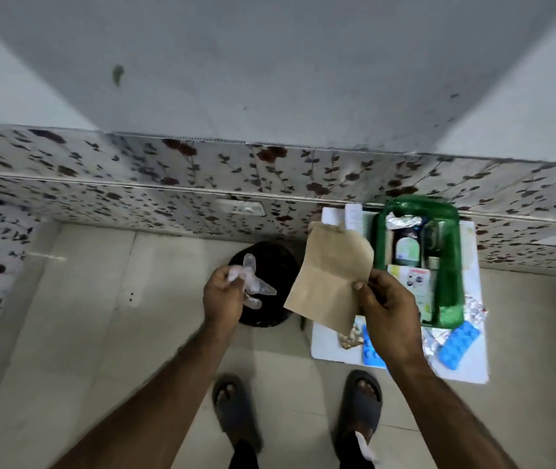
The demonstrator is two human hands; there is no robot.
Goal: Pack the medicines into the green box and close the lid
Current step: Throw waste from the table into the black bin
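From the head camera we look straight down at our two hands above a tiled floor. Our left hand is closed around crumpled clear plastic; what that plastic was we cannot tell. It hangs over a round dark bin, most of which the hand and plastic cover. Our right hand pinches the edge of a brown paper envelope between thumb and fingers, and the envelope hangs tilted in front of the white surface, hiding its near-left part.

The green box stands open on that surface, against the flowered wall tiles. Inside it we make out a dark bottle with a pale label, some foil near the far end and a printed carton at the near end; the rest blurs together. We cannot pick out the lid.

Beside the box's near corner lie a blue blister strip and silver foil strips. Another blue pack and a strip of pale pills peek out below the envelope and our right wrist, mostly covered. Papers behind the envelope are cut off by it.

Our feet in dark slippers show at the bottom edge.
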